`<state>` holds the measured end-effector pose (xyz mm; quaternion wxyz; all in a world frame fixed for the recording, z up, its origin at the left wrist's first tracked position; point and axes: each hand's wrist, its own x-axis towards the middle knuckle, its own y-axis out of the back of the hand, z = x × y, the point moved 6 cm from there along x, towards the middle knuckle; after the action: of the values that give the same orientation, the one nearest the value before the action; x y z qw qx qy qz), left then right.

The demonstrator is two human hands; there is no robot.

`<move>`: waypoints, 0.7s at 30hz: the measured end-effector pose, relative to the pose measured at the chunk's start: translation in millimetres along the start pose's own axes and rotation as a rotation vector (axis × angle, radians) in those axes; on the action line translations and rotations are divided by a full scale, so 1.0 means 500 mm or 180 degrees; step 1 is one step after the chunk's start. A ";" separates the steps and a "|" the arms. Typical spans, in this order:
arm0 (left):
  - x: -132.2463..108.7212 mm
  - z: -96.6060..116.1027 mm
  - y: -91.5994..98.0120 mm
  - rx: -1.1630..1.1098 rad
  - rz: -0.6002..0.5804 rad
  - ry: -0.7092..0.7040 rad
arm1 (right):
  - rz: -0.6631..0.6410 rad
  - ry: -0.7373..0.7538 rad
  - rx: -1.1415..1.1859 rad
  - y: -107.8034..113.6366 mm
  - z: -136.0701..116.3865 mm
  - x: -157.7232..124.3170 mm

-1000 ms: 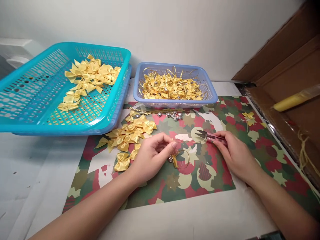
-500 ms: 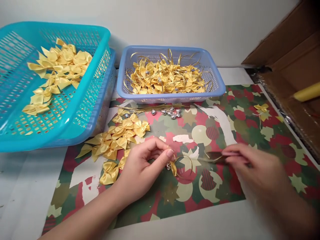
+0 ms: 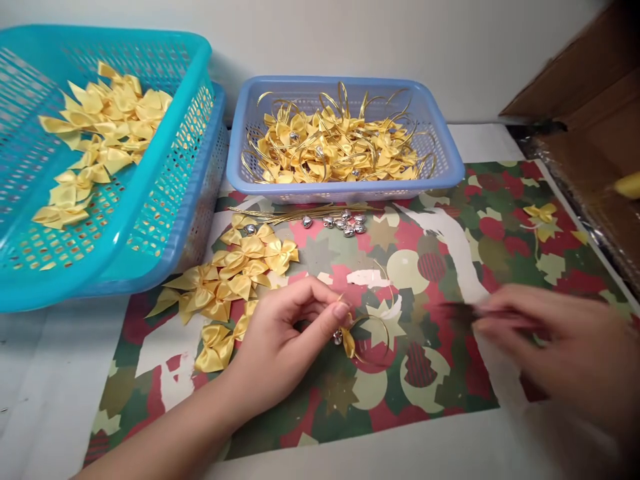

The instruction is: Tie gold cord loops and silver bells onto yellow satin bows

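Note:
My left hand (image 3: 285, 340) pinches a small yellow ribbon bow (image 3: 348, 341) with a silver bead and a gold wire loop (image 3: 373, 337), held just above the patterned paper mat (image 3: 450, 380). My right hand (image 3: 560, 350) is blurred by motion at the right, closed on a pair of small snips (image 3: 463, 311) whose dark tips point left toward the loop. A pile of plain yellow bows (image 3: 235, 273) lies left of my left hand. Loose silver beads (image 3: 345, 223) and gold wires (image 3: 295, 215) lie in front of the lavender basket.
A lavender basket (image 3: 450, 175) of finished bows with loops stands at the back centre. A turquoise basket (image 3: 150, 227) holding plain bows sits at the left, stacked on a blue one. A cardboard box (image 3: 585, 100) rises at the right. One bow (image 3: 543, 213) lies alone on the mat's right.
My right hand with the snips has drawn back to the right, away from the loop, and is now blurred. The view has shifted right and down. My left hand keeps its pinch on the bow.

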<state>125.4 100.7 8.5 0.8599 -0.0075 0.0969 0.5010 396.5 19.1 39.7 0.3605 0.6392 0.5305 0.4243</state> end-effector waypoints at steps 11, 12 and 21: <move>-0.001 0.001 -0.004 -0.0138 -0.0037 0.0032 | -0.0209 0.0765 0.0458 -0.103 -0.158 0.018; 0.000 0.001 -0.005 -0.0134 -0.0040 0.0039 | -0.0200 0.0768 0.0463 -0.105 -0.163 0.020; -0.001 0.002 -0.003 -0.0027 -0.0024 0.0014 | -0.0167 0.0714 0.0444 -0.116 -0.188 0.035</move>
<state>126.8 99.7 9.5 0.8616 -0.0127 0.0967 0.4982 289.3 47.4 25.4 0.2646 0.5972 0.6123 0.4456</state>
